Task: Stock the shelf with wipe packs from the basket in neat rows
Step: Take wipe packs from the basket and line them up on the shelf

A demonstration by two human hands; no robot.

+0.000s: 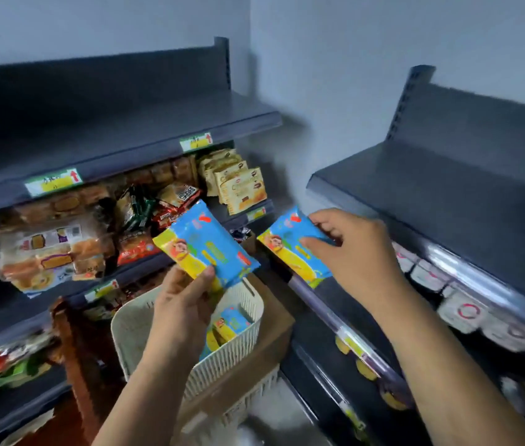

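Each of my hands holds a blue and yellow wipe pack. My left hand grips one wipe pack by its lower end, raised above the cream slatted basket. More wipe packs lie inside the basket. My right hand pinches a second wipe pack at the front edge of the dark right-hand shelf. That pack's lower end touches or overhangs the shelf lip.
The basket sits on a brown cardboard box in the corner. The left shelving holds bread and snack packets, with price tags on its rails. White packs fill the right shelf further along. The upper right shelf is bare.
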